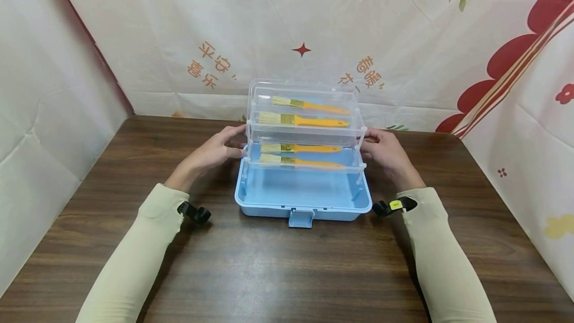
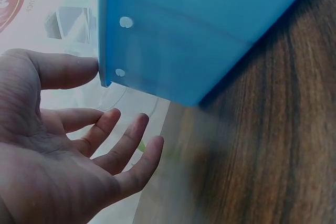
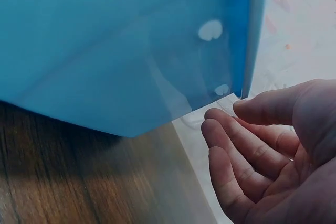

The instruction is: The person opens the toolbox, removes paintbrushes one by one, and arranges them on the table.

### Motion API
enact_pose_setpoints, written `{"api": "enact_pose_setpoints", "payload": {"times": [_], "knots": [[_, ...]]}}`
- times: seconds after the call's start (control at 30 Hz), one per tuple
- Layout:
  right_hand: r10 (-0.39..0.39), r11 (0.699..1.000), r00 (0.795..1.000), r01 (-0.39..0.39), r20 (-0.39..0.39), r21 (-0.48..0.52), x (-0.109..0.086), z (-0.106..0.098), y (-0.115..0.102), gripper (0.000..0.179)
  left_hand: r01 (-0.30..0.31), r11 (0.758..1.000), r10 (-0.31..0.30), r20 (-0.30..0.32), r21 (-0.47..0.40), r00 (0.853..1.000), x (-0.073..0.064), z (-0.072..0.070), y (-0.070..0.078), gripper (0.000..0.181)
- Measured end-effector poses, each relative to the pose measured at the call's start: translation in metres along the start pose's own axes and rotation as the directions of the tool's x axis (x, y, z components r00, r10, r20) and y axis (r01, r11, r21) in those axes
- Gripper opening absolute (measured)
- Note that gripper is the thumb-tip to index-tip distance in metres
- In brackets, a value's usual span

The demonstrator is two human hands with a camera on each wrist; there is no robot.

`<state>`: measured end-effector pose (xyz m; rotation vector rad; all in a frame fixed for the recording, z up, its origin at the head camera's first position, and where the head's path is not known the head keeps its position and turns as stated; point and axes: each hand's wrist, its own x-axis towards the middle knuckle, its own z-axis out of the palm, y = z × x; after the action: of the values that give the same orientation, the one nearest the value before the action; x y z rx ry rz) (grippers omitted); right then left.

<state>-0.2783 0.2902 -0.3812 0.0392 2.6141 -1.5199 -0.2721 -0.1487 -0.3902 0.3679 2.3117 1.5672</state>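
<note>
A light blue toolbox (image 1: 303, 212) stands on the table with its clear lid (image 1: 305, 85) raised. Two transparent trays are lifted in tiers above the base; the upper tray (image 1: 309, 134) and the lower tray (image 1: 314, 168) hold several yellow-handled paintbrushes (image 1: 320, 121). At the box's back left corner is my left hand (image 1: 218, 148), its thumb against the rim (image 2: 105, 51) and the other fingers loosely bent. By the back right corner, my right hand (image 1: 383, 151) has its thumb tip near the rim and its fingers relaxed. Neither hand's fingers wrap round anything visible.
The brown wooden table (image 1: 269, 273) extends around the box. Just behind its far edge hangs a printed cloth (image 1: 157, 39), with more cloth along both sides. A blue latch (image 1: 301, 219) hangs down at the box's front.
</note>
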Motion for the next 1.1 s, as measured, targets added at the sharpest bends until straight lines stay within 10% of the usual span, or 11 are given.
{"api": "enact_pose_setpoints", "payload": {"times": [1.1], "knots": [[0.052,0.998,0.996,-0.048,0.070,-0.051,-0.0042,-0.0008,0.0057,0.046,0.022,0.999,-0.019,0.075,-0.046,0.997,-0.0040,0.0004,-0.0033,0.080]]}}
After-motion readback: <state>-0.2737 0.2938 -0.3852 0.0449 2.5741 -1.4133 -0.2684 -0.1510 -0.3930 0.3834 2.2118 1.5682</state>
